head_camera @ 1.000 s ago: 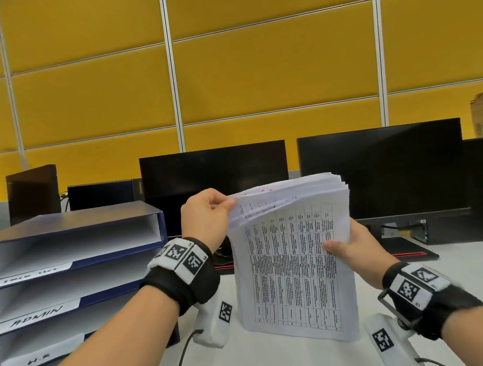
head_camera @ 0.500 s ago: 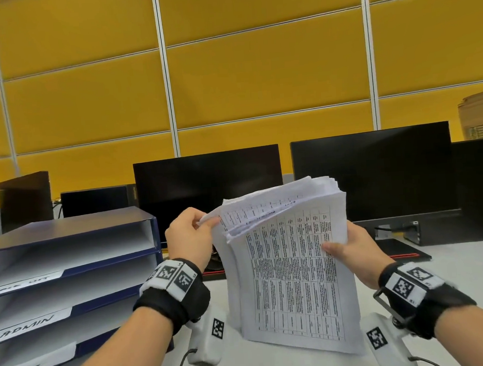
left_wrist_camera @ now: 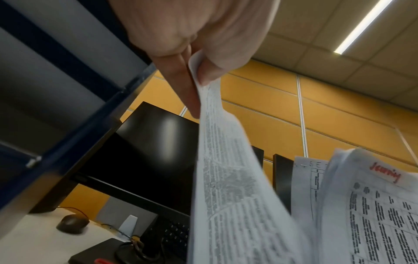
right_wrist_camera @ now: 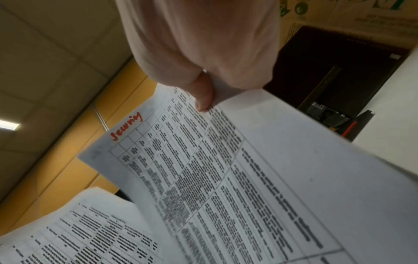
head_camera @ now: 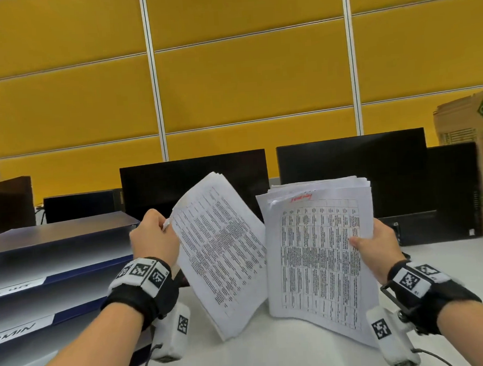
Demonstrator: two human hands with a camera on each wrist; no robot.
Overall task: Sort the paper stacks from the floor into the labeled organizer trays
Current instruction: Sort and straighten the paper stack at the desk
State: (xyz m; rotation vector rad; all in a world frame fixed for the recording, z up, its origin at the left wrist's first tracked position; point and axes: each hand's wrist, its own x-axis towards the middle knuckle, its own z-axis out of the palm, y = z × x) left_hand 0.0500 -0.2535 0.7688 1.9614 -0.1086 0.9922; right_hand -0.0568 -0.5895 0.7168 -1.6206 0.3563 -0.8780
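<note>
My left hand (head_camera: 156, 236) pinches the top corner of a thin printed paper set (head_camera: 222, 252), tilted and hanging over the desk; the left wrist view shows thumb and fingers (left_wrist_camera: 194, 76) clamped on that paper set (left_wrist_camera: 228, 187). My right hand (head_camera: 375, 239) grips the right edge of a thicker paper stack (head_camera: 318, 251) with a red handwritten word at its top; its thumb (right_wrist_camera: 203, 96) lies on the front sheet of the stack (right_wrist_camera: 226, 178). The blue organizer trays (head_camera: 55, 262) stand at the left, with white labels, one reading ADMIN (head_camera: 14, 332).
Two black monitors (head_camera: 195, 180) stand behind the papers on the white desk (head_camera: 287, 352). A cardboard box (head_camera: 476, 151) is at the far right. A mouse (left_wrist_camera: 72, 223) and a keyboard (left_wrist_camera: 172, 235) lie on the desk below the monitors.
My left hand has pulled the front sheets away from the stack, leftward, so the papers are now two separate bundles. The red word on the right stack is now uncovered.
</note>
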